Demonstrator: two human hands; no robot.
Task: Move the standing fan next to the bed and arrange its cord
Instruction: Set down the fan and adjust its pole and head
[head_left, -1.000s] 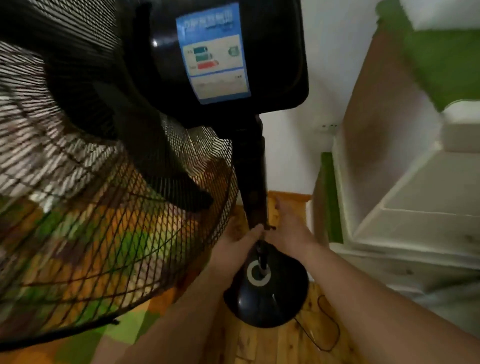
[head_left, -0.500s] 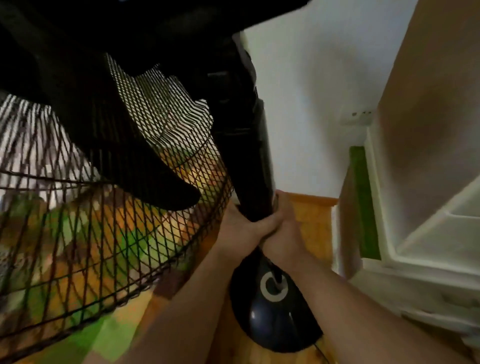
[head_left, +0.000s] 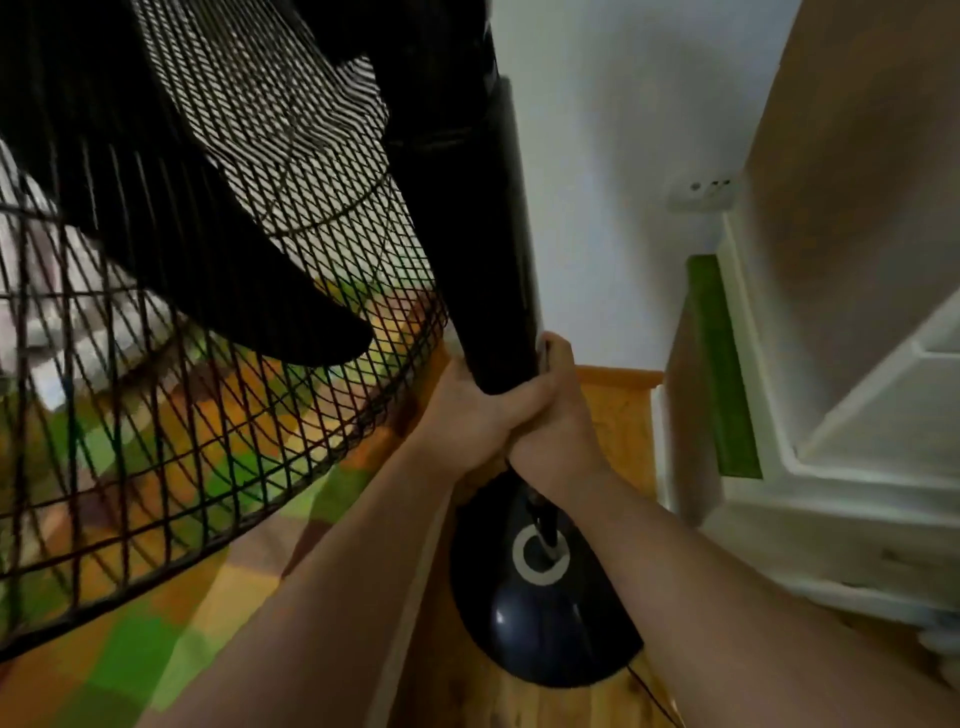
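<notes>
the left hand (head_left: 467, 415) and right hand (head_left: 558, 426) are both wrapping tight around the black pole (head_left: 493, 291) of the standing fan, touching each other, its round base (head_left: 540, 623) sitting below them on the wooden floor (head_left: 618, 405) just beside the patchwork-covered bed (head_left: 171, 613), its cord (head_left: 652, 693) trailing from the base

No readable text, label, brand name or number anywhere in view. Only sign: a white ring (head_left: 540, 555) printed on the dark round fan base (head_left: 524, 629), circling the foot of the pole, without lettering. Wall socket plate (head_left: 698, 191) beside the white cabinet shows small dark holes only, too blurred for any marking.
</notes>
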